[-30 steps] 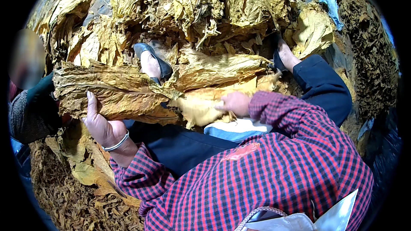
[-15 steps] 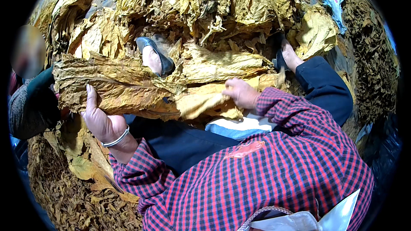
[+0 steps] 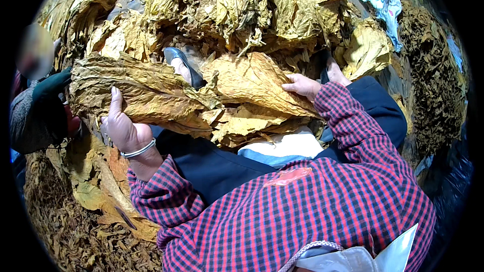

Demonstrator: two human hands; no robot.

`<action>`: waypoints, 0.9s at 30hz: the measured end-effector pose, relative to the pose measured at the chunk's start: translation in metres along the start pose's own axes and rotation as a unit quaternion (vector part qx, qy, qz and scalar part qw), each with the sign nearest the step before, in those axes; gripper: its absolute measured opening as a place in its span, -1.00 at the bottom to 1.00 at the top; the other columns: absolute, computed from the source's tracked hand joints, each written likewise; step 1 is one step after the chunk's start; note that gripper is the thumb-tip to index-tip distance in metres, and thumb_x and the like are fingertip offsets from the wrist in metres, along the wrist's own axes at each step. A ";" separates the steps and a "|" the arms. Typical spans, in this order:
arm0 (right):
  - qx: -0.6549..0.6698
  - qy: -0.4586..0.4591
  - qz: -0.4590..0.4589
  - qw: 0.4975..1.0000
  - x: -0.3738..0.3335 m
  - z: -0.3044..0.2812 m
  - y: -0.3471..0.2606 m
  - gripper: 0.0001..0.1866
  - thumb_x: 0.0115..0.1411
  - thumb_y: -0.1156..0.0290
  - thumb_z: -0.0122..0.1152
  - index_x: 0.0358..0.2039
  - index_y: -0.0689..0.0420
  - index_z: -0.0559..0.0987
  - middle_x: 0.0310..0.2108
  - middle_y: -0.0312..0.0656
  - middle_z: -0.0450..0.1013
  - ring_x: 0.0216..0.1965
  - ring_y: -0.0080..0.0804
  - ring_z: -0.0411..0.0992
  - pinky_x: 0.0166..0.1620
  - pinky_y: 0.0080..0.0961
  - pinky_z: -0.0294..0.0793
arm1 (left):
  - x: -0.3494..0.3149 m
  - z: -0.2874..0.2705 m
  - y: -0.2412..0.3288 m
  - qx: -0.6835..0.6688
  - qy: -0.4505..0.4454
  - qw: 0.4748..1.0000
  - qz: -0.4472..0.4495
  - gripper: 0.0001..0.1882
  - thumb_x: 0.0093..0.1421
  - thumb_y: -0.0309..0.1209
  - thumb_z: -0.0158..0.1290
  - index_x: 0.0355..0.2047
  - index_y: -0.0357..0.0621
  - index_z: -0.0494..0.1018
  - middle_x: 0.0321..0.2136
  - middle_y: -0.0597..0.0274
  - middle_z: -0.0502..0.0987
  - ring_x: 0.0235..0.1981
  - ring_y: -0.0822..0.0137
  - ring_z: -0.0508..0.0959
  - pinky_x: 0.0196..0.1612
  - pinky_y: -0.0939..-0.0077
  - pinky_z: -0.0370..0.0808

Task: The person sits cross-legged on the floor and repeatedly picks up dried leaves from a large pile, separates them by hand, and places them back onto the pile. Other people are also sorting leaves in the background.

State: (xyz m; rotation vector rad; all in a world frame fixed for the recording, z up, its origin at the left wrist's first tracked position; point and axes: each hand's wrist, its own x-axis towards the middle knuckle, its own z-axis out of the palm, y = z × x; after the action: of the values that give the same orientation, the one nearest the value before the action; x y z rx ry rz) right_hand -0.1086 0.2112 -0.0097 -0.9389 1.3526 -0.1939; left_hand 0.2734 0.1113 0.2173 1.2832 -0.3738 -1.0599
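Note:
My left hand is closed round the lower edge of a bundle of dried tobacco leaves. Its thumb lies over the top, while the other fingers are hidden beneath. To the right, my right hand pinches the narrow end of a broad, golden tobacco leaf. That leaf fans out leftward, its wide end close to the bundle's right end. Under it lie more crumpled yellow leaves, just above my lap.
A large heap of dried leaves rises ahead, beyond my dark shoes. White and blue cloth lies in my lap. Dark shredded leaf is piled at the right. Another person's sleeve shows at the left edge.
My right hand has moved right and slightly up. A broad leaf now stretches leftward from its fingers. The left hand keeps its hold on the bundle, shifted slightly right.

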 end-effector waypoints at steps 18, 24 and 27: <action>0.276 0.030 -0.203 0.939 -0.128 -0.019 -0.125 -0.72 0.08 0.51 0.11 -0.15 0.22 0.44 -0.26 -0.36 0.43 -0.26 -0.62 0.33 -0.14 -0.65 0.27 | -0.001 -0.018 -0.040 0.021 -0.056 0.996 -0.070 -0.76 0.12 -0.52 -0.03 -0.18 -0.30 0.37 -0.27 0.15 0.49 -0.33 0.26 0.51 -0.24 0.36 0.49; 0.247 0.310 -0.212 0.893 -0.127 -0.038 -0.093 -0.73 0.14 0.50 0.04 -0.12 0.24 0.43 -0.23 -0.33 0.43 -0.24 -0.60 0.35 -0.13 -0.64 0.29 | -0.035 -0.016 -0.069 0.111 -0.230 0.966 0.036 -0.64 0.04 -0.53 0.10 -0.12 -0.28 0.33 -0.23 0.25 0.46 -0.27 0.43 0.46 -0.18 0.58 0.41; 0.325 0.314 -0.277 0.848 -0.125 -0.043 -0.080 -0.75 0.14 0.49 0.04 -0.14 0.21 0.45 -0.23 -0.34 0.43 -0.25 -0.59 0.35 -0.15 -0.65 0.29 | -0.062 -0.008 -0.085 0.170 -0.323 0.926 0.092 -0.54 0.00 -0.47 0.16 -0.08 -0.29 0.29 -0.22 0.27 0.45 -0.25 0.48 0.43 -0.16 0.61 0.38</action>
State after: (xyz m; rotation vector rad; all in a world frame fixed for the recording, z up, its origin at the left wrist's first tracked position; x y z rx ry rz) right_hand -0.1490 0.2179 0.1396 -0.6644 1.4028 -1.4218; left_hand 0.2114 0.1727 0.1575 1.1360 -1.2009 -1.2756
